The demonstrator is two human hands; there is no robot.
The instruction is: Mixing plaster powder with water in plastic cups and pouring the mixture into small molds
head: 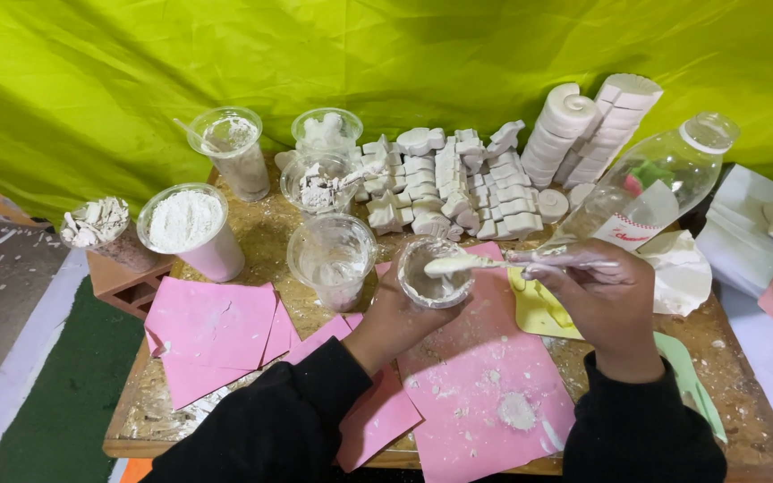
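White plaster everywhere. A small clear plastic cup [436,273] with white paste in it is held over the pink sheet [485,376] near the middle of the wooden table [744,394]. The left hand [400,313] cups it from below, fingers curled round the wall and base. The right hand [597,291] (coated in white smears) pinches the handle of a spatula [467,264], fingers pressed together along it; the paste-laden tip lies across the cup's rim. Both sleeves are black.

Just beyond the cup stands a bigger clear cup [333,259] with white residue on its walls. Behind that, a cup of broken white chunks [319,183], and another cup further back [327,132] holding white pieces. To the left: a tall cup with a stick in it [234,152], a tub of white powder [191,228], and a container of plaster shards [100,228] resting on a brick.

Under the right hand, a yellow mould [539,309] lies flat, partly hidden. A clear plastic bottle [664,183] lies tilted behind the hand. Rows of white cast shapes [458,183] are stacked at the back of the table, with taller stacks [583,130] at the right end. More pink sheets [212,331] overlap at the left. Yellow-green cloth [360,54] hangs as backdrop.
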